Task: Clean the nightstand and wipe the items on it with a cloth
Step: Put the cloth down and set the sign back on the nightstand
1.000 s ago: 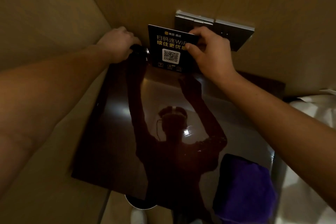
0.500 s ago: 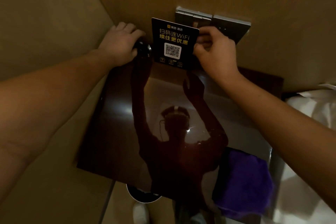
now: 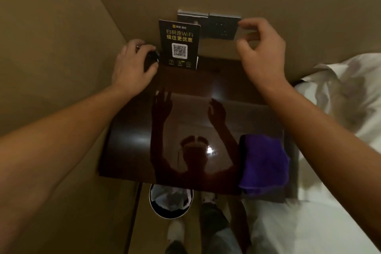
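Head view, looking steeply down on a glossy dark-brown wooden nightstand [image 3: 132, 146] at centre frame. Left forearm entering from the lower left edge, angled up and rightward; left hand [image 3: 132, 68] palm down at the upper left of the nightstand's far edge, fingers curled over and gripping a small round black object [image 3: 152, 60] too dark to identify, just left of a black card sign with yellow WiFi lettering and a white QR code [image 3: 179, 44]. Sign upright at upper centre, leaning toward the tan wall, touched by neither hand as far as visible. Right forearm entering from the right edge, rising diagonally toward upper centre right; right hand [image 3: 261, 51] raised near the wall, back toward the camera, fingers loosely bent with thumb and forefinger parted, holding nothing, fingertips close by the right edge of a grey metal wall switch panel [image 3: 222, 27]; contact with the panel not discernible. Folded purple cloth [image 3: 263, 165] lying on the nightstand's lower right corner, well apart from both hands. White bedding [image 3: 340, 109] along the right side of the frame. Round black waste bin with a clear liner [image 3: 171, 200] at lower centre, below the nightstand's near edge.
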